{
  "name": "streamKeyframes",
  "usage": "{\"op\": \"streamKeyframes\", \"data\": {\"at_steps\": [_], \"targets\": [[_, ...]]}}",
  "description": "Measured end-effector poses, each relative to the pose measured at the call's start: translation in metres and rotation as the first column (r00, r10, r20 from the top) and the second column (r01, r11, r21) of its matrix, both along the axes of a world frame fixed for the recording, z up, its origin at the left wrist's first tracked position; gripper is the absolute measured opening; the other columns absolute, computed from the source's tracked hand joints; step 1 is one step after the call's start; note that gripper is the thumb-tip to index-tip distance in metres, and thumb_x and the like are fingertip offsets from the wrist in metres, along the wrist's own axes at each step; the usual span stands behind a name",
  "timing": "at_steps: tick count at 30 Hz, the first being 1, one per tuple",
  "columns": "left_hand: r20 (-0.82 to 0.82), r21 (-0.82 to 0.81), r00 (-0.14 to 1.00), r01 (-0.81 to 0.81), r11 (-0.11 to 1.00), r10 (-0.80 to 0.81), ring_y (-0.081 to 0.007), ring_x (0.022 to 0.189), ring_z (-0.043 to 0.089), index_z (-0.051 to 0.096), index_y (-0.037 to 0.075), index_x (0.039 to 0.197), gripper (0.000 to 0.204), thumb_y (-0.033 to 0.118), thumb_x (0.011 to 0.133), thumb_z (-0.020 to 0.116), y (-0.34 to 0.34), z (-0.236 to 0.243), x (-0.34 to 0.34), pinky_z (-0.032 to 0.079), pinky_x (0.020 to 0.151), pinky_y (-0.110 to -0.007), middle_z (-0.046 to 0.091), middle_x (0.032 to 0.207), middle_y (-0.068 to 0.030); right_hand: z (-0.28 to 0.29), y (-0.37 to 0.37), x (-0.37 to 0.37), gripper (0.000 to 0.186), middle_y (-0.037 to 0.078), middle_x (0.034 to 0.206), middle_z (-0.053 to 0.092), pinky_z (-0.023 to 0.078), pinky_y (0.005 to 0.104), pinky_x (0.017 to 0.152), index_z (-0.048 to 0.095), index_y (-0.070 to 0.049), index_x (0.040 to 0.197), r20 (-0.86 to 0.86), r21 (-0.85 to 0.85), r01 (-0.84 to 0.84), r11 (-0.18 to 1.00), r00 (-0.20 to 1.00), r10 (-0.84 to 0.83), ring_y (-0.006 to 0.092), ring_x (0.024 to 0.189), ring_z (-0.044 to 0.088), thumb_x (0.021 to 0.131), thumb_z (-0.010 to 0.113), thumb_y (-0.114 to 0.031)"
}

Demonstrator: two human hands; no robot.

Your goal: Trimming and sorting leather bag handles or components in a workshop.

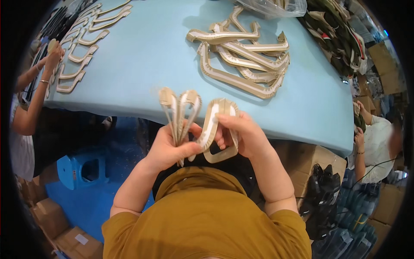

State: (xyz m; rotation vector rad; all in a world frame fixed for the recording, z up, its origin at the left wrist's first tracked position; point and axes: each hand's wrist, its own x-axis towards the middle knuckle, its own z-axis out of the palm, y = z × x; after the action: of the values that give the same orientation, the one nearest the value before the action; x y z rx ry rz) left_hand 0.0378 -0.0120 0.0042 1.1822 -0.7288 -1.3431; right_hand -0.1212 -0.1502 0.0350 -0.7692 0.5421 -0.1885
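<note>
My left hand (166, 149) is closed around a fan of beige curved strips (176, 114), whose bent ends point up toward the table. Its thumb also presses on the near side of another beige curved strip (210, 123), which has a white band along its middle and notched, folded edges. That strip bends over in a hook shape, and my right hand (250, 136) grips it with the thumb on its face. Both hands are over my lap, just off the table's near edge. Some of the right fingers are hidden behind the strip.
Ahead on the light blue table (142, 52) lies a heap of similar strips (246, 80). More strips (79, 64) lie in rows at left, beside a person's hands (54, 56). A clear plastic bag (276, 7), dark garments (330, 34), another person (375, 146) and a blue stool (84, 170) surround me.
</note>
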Motion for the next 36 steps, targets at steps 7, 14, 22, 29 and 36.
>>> {"op": "streamKeyframes", "data": {"at_steps": [7, 14, 22, 29, 36], "targets": [[-0.034, 0.010, 0.996, -0.079, 0.997, 0.080, -0.0050, 0.066, 0.049, 0.055, 0.003, 0.106, 0.025, 0.017, 0.085, 0.058, -0.012, 0.000, -0.007, 0.041, 0.060, -0.019, 0.060, 0.084, -0.0049, 0.020, -0.019, 0.028, 0.043, 0.008, 0.081, 0.059, 0.048, 0.0299, 0.069, 0.058, -0.001, 0.094, 0.125, 0.010, 0.009, 1.000, 0.992, -0.010, 0.0165, 0.069, 0.056, 0.090, 0.042, -0.041], [-0.632, -0.100, 0.733, -0.399, 0.911, 0.252, -0.0057, 0.051, 0.040, 0.050, 0.001, 0.108, 0.029, 0.025, 0.092, 0.043, -0.017, 0.010, 0.025, 0.038, 0.053, -0.020, 0.050, 0.079, -0.0043, 0.002, -0.037, 0.004, 0.048, 0.007, 0.095, 0.060, 0.040, 0.0291, 0.085, 0.059, -0.003, 0.103, 0.004, -0.390, -0.044, 0.920, 0.999, 0.049, 0.0134, 0.089, 0.053, 0.091, 0.037, -0.044], [-0.816, -0.078, 0.549, -0.413, 0.907, 0.180, -0.0052, 0.050, 0.040, 0.050, 0.002, 0.103, 0.023, 0.021, 0.091, 0.046, -0.026, 0.012, 0.039, 0.042, 0.058, -0.021, 0.051, 0.077, -0.0036, -0.029, -0.013, -0.007, 0.040, 0.007, 0.095, 0.060, 0.044, 0.0293, 0.081, 0.059, -0.003, 0.104, 0.052, -0.102, -0.094, 0.990, 0.994, 0.100, 0.0136, 0.088, 0.055, 0.091, 0.045, -0.038], [-0.846, -0.088, 0.508, -0.435, 0.896, 0.163, -0.0048, 0.050, 0.037, 0.051, 0.001, 0.106, 0.025, 0.021, 0.091, 0.046, -0.026, 0.009, 0.046, 0.035, 0.057, -0.022, 0.049, 0.076, -0.0017, -0.039, -0.006, -0.004, 0.028, 0.005, 0.092, 0.057, 0.045, 0.0220, 0.071, 0.054, -0.004, 0.110, -0.003, -0.305, -0.118, 0.945, 0.992, 0.123, 0.0084, 0.077, 0.053, 0.086, 0.055, -0.019], [-0.892, -0.083, 0.435, -0.416, 0.905, 0.119, -0.0054, 0.050, 0.036, 0.052, 0.001, 0.106, 0.026, 0.020, 0.090, 0.047, -0.024, 0.013, 0.043, 0.034, 0.055, -0.022, 0.048, 0.075, -0.0023, -0.033, 0.013, -0.003, 0.044, 0.013, 0.098, 0.055, 0.049, 0.0292, 0.068, 0.049, -0.001, 0.115, -0.131, -0.852, -0.144, 0.503, 0.990, 0.060, 0.0168, 0.072, 0.057, 0.075, 0.065, -0.008]]}}
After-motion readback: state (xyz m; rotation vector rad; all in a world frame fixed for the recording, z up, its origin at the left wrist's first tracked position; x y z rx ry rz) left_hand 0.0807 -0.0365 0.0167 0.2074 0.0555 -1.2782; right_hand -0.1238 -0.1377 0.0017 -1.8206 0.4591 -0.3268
